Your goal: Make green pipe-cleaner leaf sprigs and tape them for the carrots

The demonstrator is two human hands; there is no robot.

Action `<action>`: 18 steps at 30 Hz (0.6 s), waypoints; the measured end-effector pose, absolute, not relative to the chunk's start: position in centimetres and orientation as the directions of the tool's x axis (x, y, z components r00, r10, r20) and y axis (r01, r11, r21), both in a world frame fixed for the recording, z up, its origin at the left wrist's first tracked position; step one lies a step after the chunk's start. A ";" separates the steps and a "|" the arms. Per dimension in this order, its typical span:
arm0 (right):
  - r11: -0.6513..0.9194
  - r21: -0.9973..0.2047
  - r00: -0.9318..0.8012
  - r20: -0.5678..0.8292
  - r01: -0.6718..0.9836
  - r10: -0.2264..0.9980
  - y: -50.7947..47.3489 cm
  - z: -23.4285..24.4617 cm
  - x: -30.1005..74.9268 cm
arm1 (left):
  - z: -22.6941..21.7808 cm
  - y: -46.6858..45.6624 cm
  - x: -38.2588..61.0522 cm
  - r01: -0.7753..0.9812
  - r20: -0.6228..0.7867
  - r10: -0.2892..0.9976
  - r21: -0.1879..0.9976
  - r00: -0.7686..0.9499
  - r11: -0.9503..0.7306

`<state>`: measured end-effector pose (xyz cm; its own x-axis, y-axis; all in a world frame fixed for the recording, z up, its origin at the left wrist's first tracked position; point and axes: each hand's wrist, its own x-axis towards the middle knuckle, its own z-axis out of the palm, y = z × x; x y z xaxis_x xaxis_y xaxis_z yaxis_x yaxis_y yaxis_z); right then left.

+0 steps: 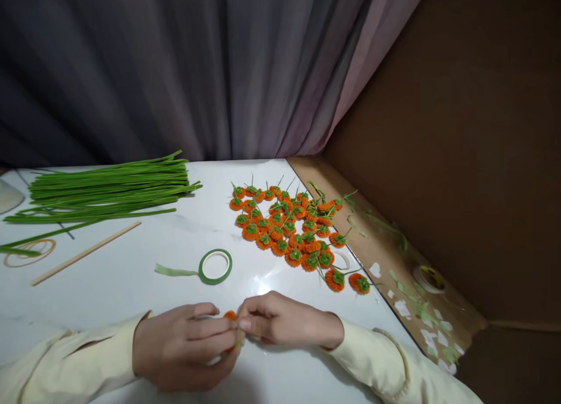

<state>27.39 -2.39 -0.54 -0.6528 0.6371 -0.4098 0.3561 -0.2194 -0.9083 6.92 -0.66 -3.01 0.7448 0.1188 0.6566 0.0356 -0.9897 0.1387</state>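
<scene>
My left hand (pixel 188 345) is closed around a small orange pipe-cleaner fruit (pixel 230 315), low in the middle of the view. Fingers cover most of the fruit; a bit of orange and some green show between them. My right hand (pixel 280 319) meets it from the right, thumb and forefinger pinched at the fruit's thin stem, which is mostly hidden. Beyond the hands lies a roll of green floral tape (pixel 215 266), its loose end stretched to the left. Several finished orange fruits (pixel 280 247) with green tops and wire stems are grouped behind my right hand.
Green pipe cleaners (pixel 109 185) lie in a bundle at the back left. Nearer are a wooden stick (pixel 85 254) and rubber bands (pixel 49 253). On the cardboard (pixel 381 258) at right lie paper scraps (pixel 402 308) and another tape roll (pixel 429 279). A grey curtain (pixel 175 71) hangs behind the white table (pixel 175 234).
</scene>
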 end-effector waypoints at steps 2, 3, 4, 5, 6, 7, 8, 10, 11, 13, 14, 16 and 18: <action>-0.316 -0.905 -0.612 -0.426 0.286 0.666 -2.3 -1.0 27.4 | -2.7 -0.3 6.7 0.064 0.670 0.138 0.134 0.729 -0.989; -0.335 -0.908 -0.586 -0.419 0.252 0.694 -2.2 -1.2 27.4 | -2.6 -0.1 6.6 0.072 0.669 0.139 0.127 0.730 -0.989; -0.334 -0.916 -0.557 -0.400 0.221 0.728 -2.2 -1.4 27.4 | -2.6 0.1 6.4 0.079 0.665 0.140 0.120 0.733 -0.990; -0.318 -0.928 -0.527 -0.372 0.194 0.764 -2.1 -1.4 27.5 | -2.6 0.4 6.3 0.090 0.657 0.148 0.123 0.739 -0.988; -0.291 -0.941 -0.500 -0.338 0.171 0.798 -1.9 -1.3 27.7 | -2.7 0.5 6.2 0.108 0.647 0.174 0.141 0.743 -0.984; -0.263 -0.953 -0.473 -0.304 0.153 0.827 -1.8 -1.0 27.9 | -2.8 0.7 6.1 0.132 0.636 0.213 0.172 0.742 -0.976; -0.241 -0.960 -0.454 -0.278 0.140 0.847 -1.6 -0.7 28.3 | -3.0 0.7 6.0 0.155 0.624 0.250 0.204 0.740 -0.967; -0.204 -0.969 -0.413 -0.243 0.137 0.878 -1.2 0.5 29.2 | -3.3 0.6 5.9 0.195 0.597 0.319 0.264 0.736 -0.944; -0.178 -0.973 -0.397 -0.222 0.145 0.891 -0.9 1.2 29.7 | -3.5 0.5 5.9 0.212 0.588 0.351 0.294 0.729 -0.932; -0.086 -0.973 -0.315 -0.151 0.212 0.937 0.0 2.8 31.0 | -3.8 0.3 5.9 0.225 0.578 0.391 0.340 0.716 -0.913; -0.041 -0.962 -0.259 -0.113 0.269 0.959 0.6 3.6 31.6 | -3.9 0.3 5.9 0.222 0.575 0.399 0.355 0.714 -0.908; 0.088 -0.901 -0.128 0.036 0.424 0.991 2.3 5.0 32.8 | -4.2 0.3 5.9 0.203 0.573 0.392 0.366 0.720 -0.908; 0.223 -0.742 -0.068 0.233 0.632 0.970 4.5 6.2 33.8 | -4.4 0.4 5.9 0.176 0.574 0.368 0.362 0.732 -0.915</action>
